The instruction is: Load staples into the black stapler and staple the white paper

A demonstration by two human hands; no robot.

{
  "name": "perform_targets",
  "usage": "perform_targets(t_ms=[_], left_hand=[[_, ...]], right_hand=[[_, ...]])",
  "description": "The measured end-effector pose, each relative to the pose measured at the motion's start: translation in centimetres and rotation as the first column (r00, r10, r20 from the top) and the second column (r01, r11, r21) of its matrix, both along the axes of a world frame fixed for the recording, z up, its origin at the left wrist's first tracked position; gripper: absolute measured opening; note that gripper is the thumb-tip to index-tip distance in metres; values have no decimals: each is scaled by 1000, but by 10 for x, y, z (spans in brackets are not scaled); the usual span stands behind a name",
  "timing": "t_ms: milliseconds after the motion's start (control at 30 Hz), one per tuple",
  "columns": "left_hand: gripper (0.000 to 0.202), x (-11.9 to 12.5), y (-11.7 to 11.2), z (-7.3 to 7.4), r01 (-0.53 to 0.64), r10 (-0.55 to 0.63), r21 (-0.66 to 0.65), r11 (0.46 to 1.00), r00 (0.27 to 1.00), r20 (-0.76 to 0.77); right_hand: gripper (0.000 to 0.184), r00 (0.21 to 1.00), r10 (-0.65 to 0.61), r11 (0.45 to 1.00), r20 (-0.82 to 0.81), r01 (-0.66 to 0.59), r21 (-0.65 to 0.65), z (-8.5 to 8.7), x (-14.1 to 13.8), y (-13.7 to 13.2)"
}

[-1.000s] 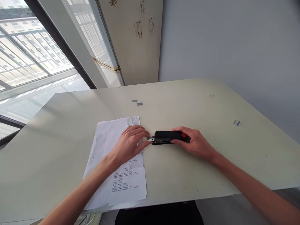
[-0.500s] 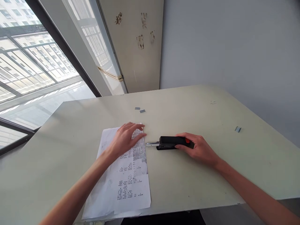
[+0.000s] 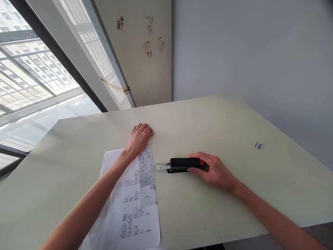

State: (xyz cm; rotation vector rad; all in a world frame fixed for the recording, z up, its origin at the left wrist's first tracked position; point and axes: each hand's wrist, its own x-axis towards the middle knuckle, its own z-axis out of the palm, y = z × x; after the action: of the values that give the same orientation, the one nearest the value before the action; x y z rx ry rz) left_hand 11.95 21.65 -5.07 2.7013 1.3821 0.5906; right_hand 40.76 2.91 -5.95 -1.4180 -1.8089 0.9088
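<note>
My right hand [image 3: 213, 171] is wrapped round the rear of a black stapler [image 3: 182, 163] that lies on the table. The stapler's metal staple tray [image 3: 161, 167] sticks out of its left end, close to the paper's edge. Past the top of the printed sheets [image 3: 140, 211], my left hand [image 3: 139, 139] has its fingers drawn together over the small staple strips. A grey bit of a staple strip [image 3: 152, 132] shows at the thumb and fingertips; the rest is hidden under the hand. My left forearm crosses over the sheets.
Another short strip of staples [image 3: 257, 145] lies on the pale table [image 3: 208, 125] at the right. A grey wall stands behind, with a stained cabinet [image 3: 145, 76] and a window [image 3: 33, 69] at the left.
My left hand has moved away from me, off the paper to the two staple strips, and its fingers have closed. My right hand keeps hold of the stapler. The view has shifted slightly.
</note>
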Motion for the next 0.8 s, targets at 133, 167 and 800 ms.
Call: perform_targets(t_ms=[133, 167, 800], left_hand=[[20, -6, -43, 11, 7, 10, -107, 994, 987, 158], [21, -7, -55, 14, 25, 20, -180, 983, 970, 243], [25, -20, -127, 18, 239, -191, -144, 960, 939, 288]], right_hand=[[24, 1000, -6, 1000, 5, 6, 8, 1, 1, 0], [25, 1000, -9, 1000, 12, 9, 15, 1, 2, 0], [30, 995, -51, 999, 86, 51, -2, 0, 1, -3]])
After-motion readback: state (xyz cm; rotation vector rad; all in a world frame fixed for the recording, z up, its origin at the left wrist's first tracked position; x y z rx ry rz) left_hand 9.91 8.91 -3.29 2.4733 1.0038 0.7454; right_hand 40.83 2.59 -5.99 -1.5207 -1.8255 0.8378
